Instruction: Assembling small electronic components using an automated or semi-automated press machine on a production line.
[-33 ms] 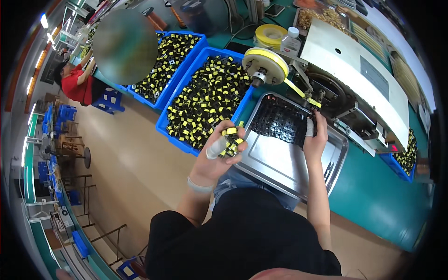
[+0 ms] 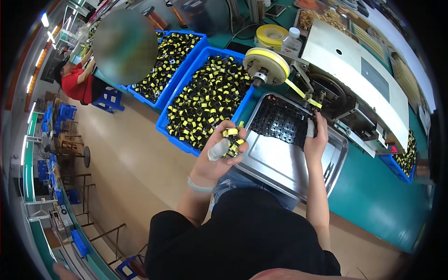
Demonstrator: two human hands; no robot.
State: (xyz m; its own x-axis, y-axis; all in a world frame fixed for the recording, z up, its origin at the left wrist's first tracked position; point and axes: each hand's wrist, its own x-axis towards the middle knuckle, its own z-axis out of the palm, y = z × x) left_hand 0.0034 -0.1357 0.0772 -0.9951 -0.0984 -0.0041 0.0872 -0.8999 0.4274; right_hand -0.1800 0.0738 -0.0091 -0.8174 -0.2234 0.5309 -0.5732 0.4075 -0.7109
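Nearby: blue bin [image 2: 181, 143], steel tray [image 2: 275, 161], tape reel [image 2: 267, 64] — left grip [image 2: 212, 161] clasps yellow-banded parts [image 2: 232, 132]; right grip [image 2: 316, 141] — can't tell.

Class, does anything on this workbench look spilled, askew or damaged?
Nothing plainly stands out. Black parts with yellow bands fill the nearer blue bin, more sit in the left hand, black ones lie bunched in the metal tray, and yellow tape runs from its reel toward the right hand. Blurring hides part of the upper left.
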